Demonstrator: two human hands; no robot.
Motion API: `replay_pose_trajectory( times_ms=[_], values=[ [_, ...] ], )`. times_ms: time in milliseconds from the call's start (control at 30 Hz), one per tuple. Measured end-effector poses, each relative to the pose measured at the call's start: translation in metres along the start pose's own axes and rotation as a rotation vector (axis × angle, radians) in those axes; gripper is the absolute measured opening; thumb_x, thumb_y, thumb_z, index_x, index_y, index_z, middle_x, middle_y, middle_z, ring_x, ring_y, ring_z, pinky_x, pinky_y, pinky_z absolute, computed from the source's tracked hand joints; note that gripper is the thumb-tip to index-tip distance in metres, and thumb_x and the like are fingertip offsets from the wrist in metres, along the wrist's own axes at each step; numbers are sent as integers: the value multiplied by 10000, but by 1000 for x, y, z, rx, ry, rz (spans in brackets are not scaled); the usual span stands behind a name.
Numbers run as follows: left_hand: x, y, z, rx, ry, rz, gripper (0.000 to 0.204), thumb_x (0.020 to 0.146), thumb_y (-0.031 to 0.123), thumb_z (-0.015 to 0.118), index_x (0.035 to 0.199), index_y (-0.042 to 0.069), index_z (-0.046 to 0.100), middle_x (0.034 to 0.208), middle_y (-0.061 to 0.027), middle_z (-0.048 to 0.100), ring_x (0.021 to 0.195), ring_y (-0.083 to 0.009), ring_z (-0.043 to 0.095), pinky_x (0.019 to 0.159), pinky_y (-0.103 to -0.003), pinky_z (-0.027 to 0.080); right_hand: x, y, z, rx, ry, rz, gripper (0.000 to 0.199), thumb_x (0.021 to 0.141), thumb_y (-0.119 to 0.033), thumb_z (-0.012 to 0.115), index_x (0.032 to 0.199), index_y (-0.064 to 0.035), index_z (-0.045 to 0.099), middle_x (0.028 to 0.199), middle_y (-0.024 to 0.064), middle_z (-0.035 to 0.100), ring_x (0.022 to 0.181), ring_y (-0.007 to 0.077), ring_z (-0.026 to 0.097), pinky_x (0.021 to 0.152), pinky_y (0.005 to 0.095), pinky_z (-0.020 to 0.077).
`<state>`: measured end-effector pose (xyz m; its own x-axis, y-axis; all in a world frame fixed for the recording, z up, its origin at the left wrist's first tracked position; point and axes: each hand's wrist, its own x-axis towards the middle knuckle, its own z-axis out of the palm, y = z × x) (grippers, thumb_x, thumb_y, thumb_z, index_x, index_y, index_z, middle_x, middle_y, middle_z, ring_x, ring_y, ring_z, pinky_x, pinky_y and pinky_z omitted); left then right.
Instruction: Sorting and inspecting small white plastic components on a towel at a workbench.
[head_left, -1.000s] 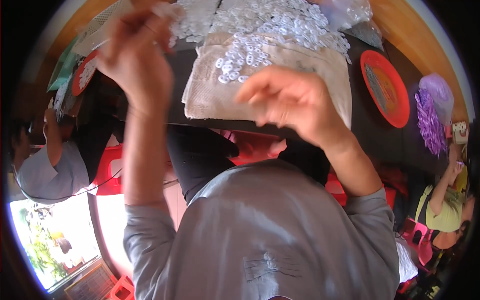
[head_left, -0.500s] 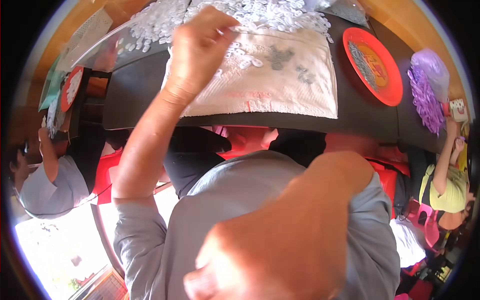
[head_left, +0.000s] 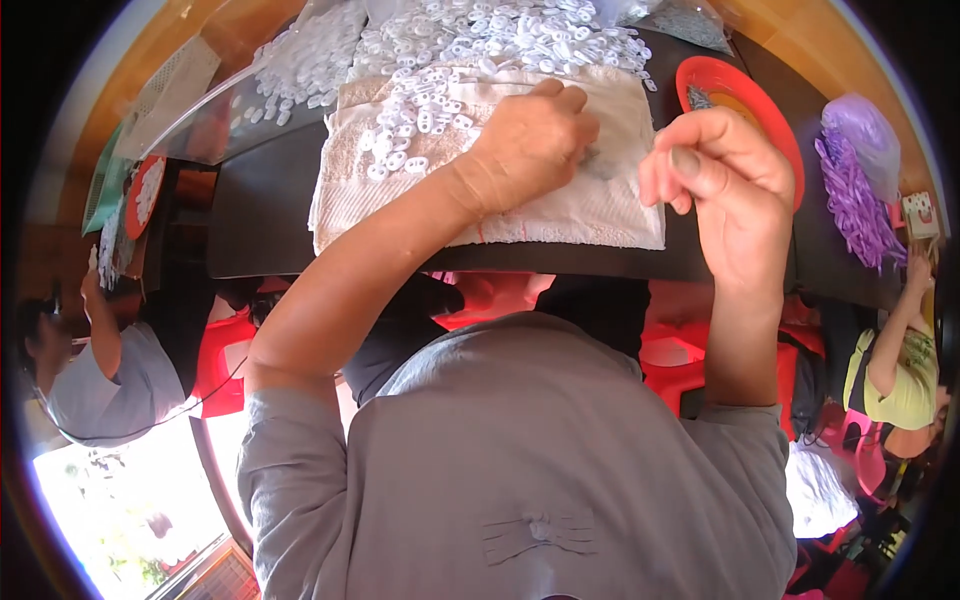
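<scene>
Small white plastic pieces (head_left: 440, 110) lying heaped on beige towel (head_left: 580, 205); left hand (head_left: 530, 140) pressing towel, fingers together; right hand (head_left: 720, 180) hovering, fingers curled, pinching unclear

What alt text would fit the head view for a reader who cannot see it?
A person's left hand rests on a pale towel strewn with small white plastic pieces on a dark table, while the right hand is raised beside a red plate. Purple strips lie farther right.
</scene>
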<state>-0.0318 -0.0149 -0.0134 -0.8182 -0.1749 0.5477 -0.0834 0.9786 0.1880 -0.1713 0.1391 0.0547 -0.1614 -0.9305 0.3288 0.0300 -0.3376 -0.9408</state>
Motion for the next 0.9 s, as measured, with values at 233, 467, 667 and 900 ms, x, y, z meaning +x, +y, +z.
replay_pose_trajectory(
  times_ms=[233,467,667,900],
  values=[
    [4,-1,-6,-177,-32,-146,47,716,87,631,747,58,609,806,-107,609,816,-312,606,695,-409,505,-1,12,-12,-185,74,74,102,867,-60,598,919,22,630,686,45,591,618,123,570,547,223,356],
    [-4,-1,-19,-361,-6,-320,80,769,12,623,845,-10,625,737,-74,605,681,-144,572,632,-278,461,20,20,-17,-300,37,115,91,857,-52,601,918,6,637,718,22,611,622,75,556,540,204,346],
    [-14,13,-47,-993,53,-790,66,807,36,643,845,-18,643,730,-52,616,640,-108,558,524,-240,416,31,37,-2,-459,-64,70,148,843,-23,620,987,-16,652,851,8,647,720,58,575,630,188,429],
    [-28,19,-59,-1398,142,-972,104,842,62,643,886,-32,631,716,-81,618,549,-112,532,423,-231,366,40,38,22,-513,-194,-120,203,831,21,622,1031,9,653,930,29,660,822,86,614,747,218,491]
  ],
)
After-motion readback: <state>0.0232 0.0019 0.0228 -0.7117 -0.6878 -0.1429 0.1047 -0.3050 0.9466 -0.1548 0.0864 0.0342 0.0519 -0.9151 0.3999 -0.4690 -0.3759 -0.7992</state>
